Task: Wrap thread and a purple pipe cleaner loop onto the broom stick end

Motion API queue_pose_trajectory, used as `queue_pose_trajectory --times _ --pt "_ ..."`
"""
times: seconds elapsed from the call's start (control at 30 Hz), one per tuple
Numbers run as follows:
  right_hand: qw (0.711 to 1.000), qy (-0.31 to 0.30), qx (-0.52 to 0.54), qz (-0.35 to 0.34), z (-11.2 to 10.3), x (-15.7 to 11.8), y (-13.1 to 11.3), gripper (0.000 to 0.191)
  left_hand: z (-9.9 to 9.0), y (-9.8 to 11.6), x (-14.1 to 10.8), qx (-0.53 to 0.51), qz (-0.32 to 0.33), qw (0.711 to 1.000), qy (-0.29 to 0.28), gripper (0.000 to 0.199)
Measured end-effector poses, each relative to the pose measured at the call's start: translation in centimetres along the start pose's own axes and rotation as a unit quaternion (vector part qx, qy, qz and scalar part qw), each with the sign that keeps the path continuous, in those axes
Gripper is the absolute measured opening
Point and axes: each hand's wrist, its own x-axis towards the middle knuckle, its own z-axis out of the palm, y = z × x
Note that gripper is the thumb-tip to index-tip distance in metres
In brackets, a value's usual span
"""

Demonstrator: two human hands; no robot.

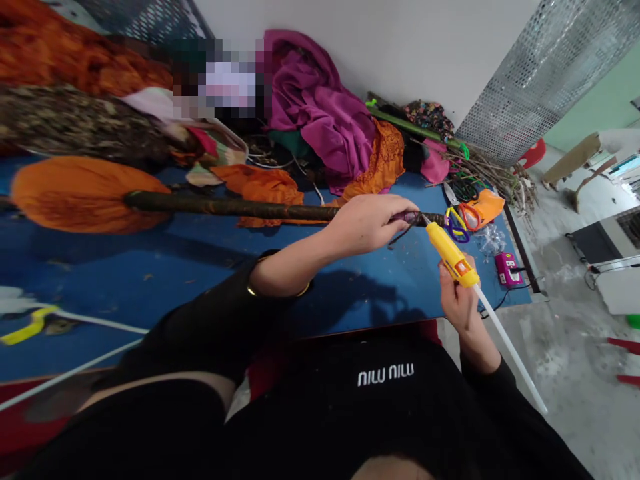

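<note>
My left hand (367, 223) is closed around a long dark stick (240, 205) near its right end. Orange cloth (90, 193) is gathered in a bulge at the stick's far left. A dark purple wrapping (406, 217) shows on the stick just past my left fingers, and a thin dark strip dangles below it. My right hand (457, 293) grips a yellow glue gun (450, 253), its nozzle against or very close to the stick beside the wrapping. A long white glue stick (510, 350) juts from the back of the gun.
On the blue table (210, 267) lie magenta cloth (325, 113), orange cloth scraps, scissors (450, 193) and a bundle of twigs (505, 177). A magenta power box (509, 269) with a cord sits near the right edge. A yellow tool (30, 325) lies at left.
</note>
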Motion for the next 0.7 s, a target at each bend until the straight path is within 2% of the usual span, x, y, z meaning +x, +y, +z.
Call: queue_pose_trajectory --times 0.1,0.3,0.5,0.7 --pt "1.000 -0.003 0.010 0.017 0.31 -0.49 0.15 0.024 0.11 -0.12 0.01 0.001 0.002 1.000 0.001 0.043" --pt "1.000 0.009 0.016 0.010 0.44 -0.84 0.20 0.020 0.22 -0.22 -0.06 0.002 0.005 1.000 0.009 0.037" --pt "1.000 0.007 0.013 -0.008 0.58 -0.95 0.16 0.016 0.07 -0.08 -0.07 -0.020 -0.005 1.000 0.007 0.045" --pt "1.000 -0.001 0.019 0.004 0.48 -1.00 0.00 0.018 0.13 -0.07 0.01 -0.018 -0.008 1.000 0.009 0.046"
